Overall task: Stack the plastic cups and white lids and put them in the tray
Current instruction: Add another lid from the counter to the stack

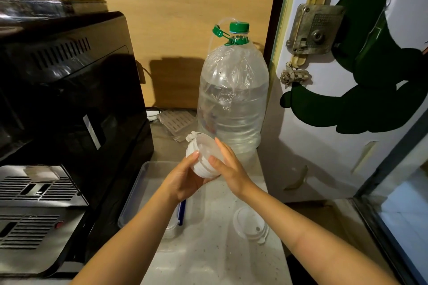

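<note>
Both hands hold a small stack of white lids above the far end of the clear plastic tray. My left hand cups the stack from below and the left, thumb on its rim. My right hand presses flat against its right side. One more white lid lies flat on the counter to the right of the tray. Under my left forearm, at the tray's near end, a clear plastic cup shows partly.
A big water bottle with a green cap stands just behind the hands. A black coffee machine fills the left side. A door with a metal lock is on the right. A blue pen lies in the tray.
</note>
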`<state>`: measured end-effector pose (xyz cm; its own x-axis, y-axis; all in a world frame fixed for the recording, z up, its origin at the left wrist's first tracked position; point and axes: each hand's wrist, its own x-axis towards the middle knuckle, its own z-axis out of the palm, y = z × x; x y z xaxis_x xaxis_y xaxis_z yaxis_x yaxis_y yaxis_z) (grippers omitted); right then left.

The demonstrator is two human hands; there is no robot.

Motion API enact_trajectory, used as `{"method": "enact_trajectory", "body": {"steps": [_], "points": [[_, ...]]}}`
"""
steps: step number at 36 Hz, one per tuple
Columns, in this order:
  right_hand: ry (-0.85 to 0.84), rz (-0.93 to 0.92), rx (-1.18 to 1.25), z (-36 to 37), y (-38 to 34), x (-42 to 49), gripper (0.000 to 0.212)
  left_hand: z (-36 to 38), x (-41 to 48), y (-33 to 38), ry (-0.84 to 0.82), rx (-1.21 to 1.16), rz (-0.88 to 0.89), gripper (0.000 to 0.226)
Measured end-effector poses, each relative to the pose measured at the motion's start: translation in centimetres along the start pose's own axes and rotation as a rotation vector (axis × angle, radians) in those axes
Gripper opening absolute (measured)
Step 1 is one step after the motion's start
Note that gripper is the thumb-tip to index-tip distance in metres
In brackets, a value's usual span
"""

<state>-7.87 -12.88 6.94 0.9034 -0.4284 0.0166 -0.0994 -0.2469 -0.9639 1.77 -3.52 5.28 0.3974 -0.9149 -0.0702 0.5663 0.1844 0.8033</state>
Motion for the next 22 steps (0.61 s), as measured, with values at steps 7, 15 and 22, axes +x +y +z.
{"method": "enact_trajectory", "body": {"steps": [7,15,22], "points": [[0.012,-0.016,-0.081,0.1,-0.1,0.4,0.114,-0.1,-0.1,0.0,-0.001,0.026,-0.011,0.093],[-0.021,-0.059,-0.167,-0.1,-0.5,1.0,0.08,-0.8,-0.1,0.4,-0.014,0.124,-0.009,0.09],[-0.102,-0.054,-0.224,-0.5,-0.5,1.1,0.063,-1.7,-0.2,0.5,0.031,0.187,-0.018,0.107]]}}
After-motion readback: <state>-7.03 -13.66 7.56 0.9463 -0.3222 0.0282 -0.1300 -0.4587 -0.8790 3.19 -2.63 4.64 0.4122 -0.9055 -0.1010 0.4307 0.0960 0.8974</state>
